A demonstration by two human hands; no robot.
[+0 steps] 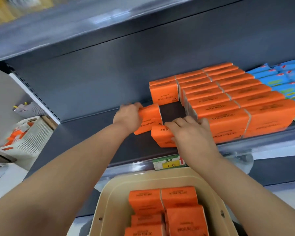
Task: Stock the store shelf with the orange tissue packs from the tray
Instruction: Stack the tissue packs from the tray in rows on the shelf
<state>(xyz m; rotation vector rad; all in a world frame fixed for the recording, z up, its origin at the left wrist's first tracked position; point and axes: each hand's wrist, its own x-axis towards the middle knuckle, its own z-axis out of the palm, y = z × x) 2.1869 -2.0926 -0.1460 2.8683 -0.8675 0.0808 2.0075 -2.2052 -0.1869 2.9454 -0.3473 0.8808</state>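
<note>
Nearest, at six o'clock, the beige tray [115, 198] holds several orange tissue packs [145, 200] not yet shelved. Left fingers [134, 106] curl over the far edge of a tilted pack [150, 119], so the left hand [128, 116] grips it at nine o'clock of the gap [172, 109] on the dark shelf [92, 137]. Right fingers [172, 124] lie across the top of a second pack [161, 137] with the thumb on its near face; the right hand [192, 133] pinches it at six o'clock of that gap, close to the shelf's front lip. A rear pack [163, 94] stands at twelve o'clock of the gap and the stocked block [228, 106] at three o'clock. The gap looks tight for two soft packs: pushing both in at once could jam their corners together or shove the rear pack askew. The tilted pack may catch on its neighbour and crumple. The second pack, so near the lip, could slide off toward the tray if the pinch loosens.
</note>
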